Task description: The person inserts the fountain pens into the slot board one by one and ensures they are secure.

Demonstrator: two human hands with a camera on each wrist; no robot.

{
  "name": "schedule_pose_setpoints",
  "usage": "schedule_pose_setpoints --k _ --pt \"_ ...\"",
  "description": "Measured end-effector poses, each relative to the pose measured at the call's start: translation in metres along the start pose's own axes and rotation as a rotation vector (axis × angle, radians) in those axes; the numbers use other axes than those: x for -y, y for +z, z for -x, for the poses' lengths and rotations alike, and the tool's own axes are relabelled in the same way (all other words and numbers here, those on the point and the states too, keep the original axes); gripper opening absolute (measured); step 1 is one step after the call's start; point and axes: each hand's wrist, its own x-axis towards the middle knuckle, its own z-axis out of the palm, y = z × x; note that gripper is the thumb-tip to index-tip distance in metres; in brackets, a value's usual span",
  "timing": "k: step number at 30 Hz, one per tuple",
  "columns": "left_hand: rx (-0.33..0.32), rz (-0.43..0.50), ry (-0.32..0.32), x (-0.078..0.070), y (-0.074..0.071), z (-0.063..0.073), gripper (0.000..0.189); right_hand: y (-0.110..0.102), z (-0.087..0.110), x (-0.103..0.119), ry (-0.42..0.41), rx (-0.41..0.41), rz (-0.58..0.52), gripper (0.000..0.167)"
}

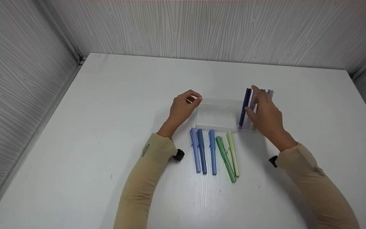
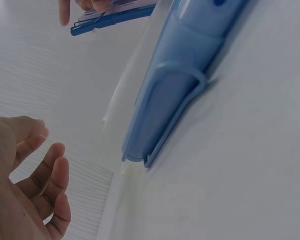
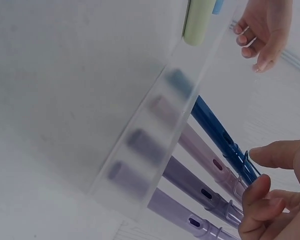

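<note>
A translucent white box point(image 1: 216, 128) lies near the middle of the table. Several pens stand upright in its right end: a dark blue pen point(image 3: 215, 127), a pink one point(image 3: 202, 147), a dark purple one point(image 3: 187, 180) and a lavender one point(image 3: 177, 210). My right hand point(image 1: 267, 116) is at their upper ends, its thumb close beside the dark blue pen and its fingers spread. In the right wrist view, a fingertip meets that pen's clip. My left hand point(image 1: 183, 105) is at the box's back left corner, fingers loosely curled around nothing.
In front of the box lie a periwinkle pen point(image 1: 195, 151), a navy pen point(image 1: 202, 152), a mid-blue pen point(image 1: 213, 152), a green pen point(image 1: 226, 160) and a pale green pen point(image 1: 233, 156). A wood-grain panel point(image 1: 202, 30) rises behind the white table point(image 1: 75, 127).
</note>
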Motion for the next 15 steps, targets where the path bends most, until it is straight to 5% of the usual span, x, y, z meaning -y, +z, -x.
schedule_pose_setpoints --k 15 --pt "0.000 -0.017 0.003 0.001 0.000 -0.001 0.021 -0.004 0.013 0.012 0.033 0.115 -0.070 0.068"
